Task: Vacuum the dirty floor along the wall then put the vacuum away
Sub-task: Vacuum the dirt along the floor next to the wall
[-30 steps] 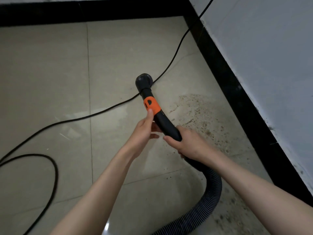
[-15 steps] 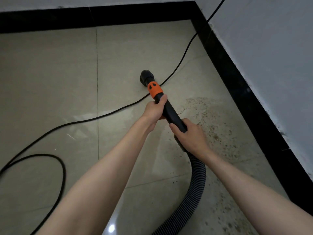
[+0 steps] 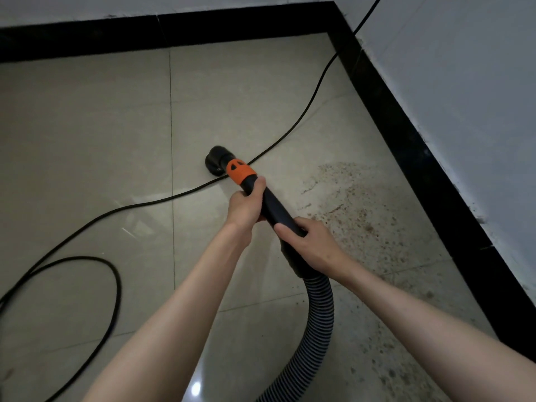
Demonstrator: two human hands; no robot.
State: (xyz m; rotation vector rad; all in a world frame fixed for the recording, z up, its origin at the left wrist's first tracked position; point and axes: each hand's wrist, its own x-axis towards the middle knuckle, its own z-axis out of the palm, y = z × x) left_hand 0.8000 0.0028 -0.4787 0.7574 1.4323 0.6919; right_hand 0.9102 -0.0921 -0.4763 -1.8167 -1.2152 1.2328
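Both hands clamped on the vacuum wand, one ahead of the other. Left hand wrapped round the black tube just behind the orange collar, fingers curled under, thumb lying along the top. Right hand gripping lower down, at the thicker end where the tube meets the ribbed hose, thumb laid across the upper side. Wand angled forward and down to the left, round black nozzle at or just above the floor; actual contact impossible to tell. Nozzle directly over the black power cord, which runs from the corner of the right wall across the tiles and loops at the lower left. Ribbed hose curving down from the right hand and out of the bottom edge. Patch of brown dirt spread over the beige tiles to the right of the wand, between it and the black skirting board, with more specks trailing toward the near right. Nozzle well to the left of that patch, on tile that looks clean. Black skirting also along the far wall, meeting at the corner up top.
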